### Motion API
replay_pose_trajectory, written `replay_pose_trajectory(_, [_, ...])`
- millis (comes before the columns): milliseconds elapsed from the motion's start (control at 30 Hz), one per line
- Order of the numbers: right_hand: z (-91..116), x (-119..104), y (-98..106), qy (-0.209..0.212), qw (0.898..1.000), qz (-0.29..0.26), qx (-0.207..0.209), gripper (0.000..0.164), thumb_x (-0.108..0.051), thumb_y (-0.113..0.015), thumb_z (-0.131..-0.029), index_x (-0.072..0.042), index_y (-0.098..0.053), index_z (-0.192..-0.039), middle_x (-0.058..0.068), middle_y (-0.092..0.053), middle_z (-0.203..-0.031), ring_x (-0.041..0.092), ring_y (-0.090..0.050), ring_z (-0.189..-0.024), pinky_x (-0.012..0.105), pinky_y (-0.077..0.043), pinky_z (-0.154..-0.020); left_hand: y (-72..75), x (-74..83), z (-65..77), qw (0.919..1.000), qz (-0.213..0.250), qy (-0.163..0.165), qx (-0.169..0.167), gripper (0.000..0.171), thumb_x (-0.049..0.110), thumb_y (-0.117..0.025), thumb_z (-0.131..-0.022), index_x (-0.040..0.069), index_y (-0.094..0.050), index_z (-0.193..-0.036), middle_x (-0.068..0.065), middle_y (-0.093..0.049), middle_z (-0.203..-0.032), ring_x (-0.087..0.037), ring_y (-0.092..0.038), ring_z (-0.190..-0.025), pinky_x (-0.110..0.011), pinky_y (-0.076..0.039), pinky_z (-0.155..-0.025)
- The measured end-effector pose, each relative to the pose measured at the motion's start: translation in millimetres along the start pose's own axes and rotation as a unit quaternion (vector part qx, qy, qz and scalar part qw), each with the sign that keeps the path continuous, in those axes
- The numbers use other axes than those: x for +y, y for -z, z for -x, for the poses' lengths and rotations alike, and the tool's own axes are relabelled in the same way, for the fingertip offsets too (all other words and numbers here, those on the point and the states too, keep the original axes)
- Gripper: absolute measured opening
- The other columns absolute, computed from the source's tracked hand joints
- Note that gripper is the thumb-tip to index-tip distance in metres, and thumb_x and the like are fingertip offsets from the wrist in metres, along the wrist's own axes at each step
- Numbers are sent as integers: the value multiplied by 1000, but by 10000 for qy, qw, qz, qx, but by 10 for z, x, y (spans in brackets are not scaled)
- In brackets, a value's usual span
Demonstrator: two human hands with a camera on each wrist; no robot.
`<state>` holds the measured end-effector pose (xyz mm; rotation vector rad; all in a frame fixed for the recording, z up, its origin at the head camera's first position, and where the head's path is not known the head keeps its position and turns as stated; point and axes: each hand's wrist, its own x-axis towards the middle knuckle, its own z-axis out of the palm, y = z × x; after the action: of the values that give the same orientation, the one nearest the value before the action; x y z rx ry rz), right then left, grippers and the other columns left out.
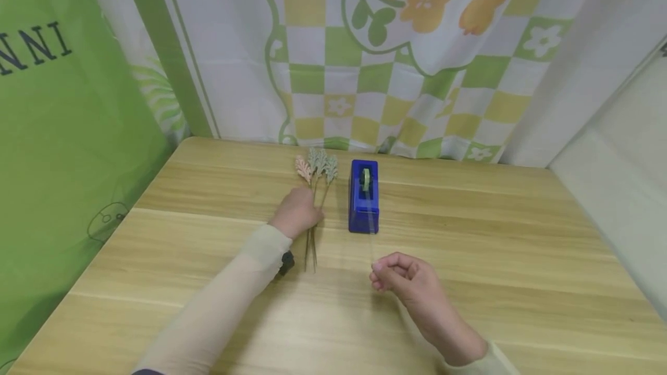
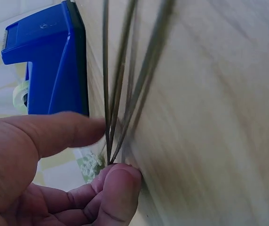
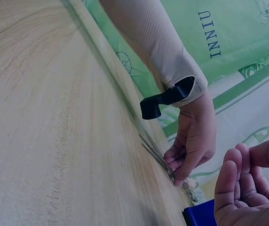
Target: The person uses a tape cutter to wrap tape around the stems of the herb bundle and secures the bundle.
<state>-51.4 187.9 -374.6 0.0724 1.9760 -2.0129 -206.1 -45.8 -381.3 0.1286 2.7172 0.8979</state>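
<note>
My left hand (image 1: 298, 212) pinches the thin stems of several artificial flowers (image 1: 319, 162), one head pink and the others grey-green. In the left wrist view the brown stems (image 2: 107, 84) cross at the fingertips and fan out beyond them. A blue tape dispenser (image 1: 364, 221) stands just right of the flowers, its roll (image 1: 366, 179) showing on top. From it a clear strip of tape (image 1: 371, 241) runs toward me to my right hand (image 1: 414, 288), which pinches its end between thumb and fingers. The strip hardly shows in the right wrist view.
Everything rests on a light wood table (image 1: 500, 282). A patterned curtain (image 1: 339, 74) hangs along its far edge, and green cloth (image 1: 57, 161) hangs at the left. A black wrist-camera mount (image 3: 167, 98) sticks out from the left sleeve.
</note>
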Motion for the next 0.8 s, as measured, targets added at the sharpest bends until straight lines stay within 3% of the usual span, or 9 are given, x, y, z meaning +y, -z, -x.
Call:
replay_pose_trajectory(133, [1,-1,-14,27,10000,-7,-3,9,-11,-67,-101,-3,-66,-104,-7,-76,-87,6,-70,-83,24,-60,-84,-3,14,7,10000,78,32,-28,16,1,-68,-90,5,-59,-78,-4,-53,-69,-14,-46,-53,-24,-40,-44])
replay_pose_trajectory(333, [-3,4,-32,23,10000,1,-25,7,-10,-67,-100,-4,-66,-103,-8,-76,-87,6,-70,-82,23,-60,-84,-15,-3,-8,9999,98,-33,0,27,1,-65,-92,9,-54,-69,-1,-48,-63,-12,-42,-49,-23,-37,-42])
replay_pose_trajectory(567, [-6,10,-37,25,10000,57,-53,9,-12,-67,-100,-3,-66,-103,-9,-75,-86,7,-70,-82,24,-60,-85,-22,-64,-38,9991,405,-80,93,34,-2,-64,-88,14,-44,-66,1,-43,-60,-12,-39,-50,-23,-34,-43])
replay_pose_trajectory(800, [-7,0,-35,-6,10000,66,-57,11,-12,-66,-101,-2,-65,-104,-9,-75,-86,7,-69,-83,24,-60,-85,-35,-118,-48,9971,734,-25,174,30,7,-67,-94,12,-50,-71,2,-44,-61,-12,-40,-51,-23,-36,-43])
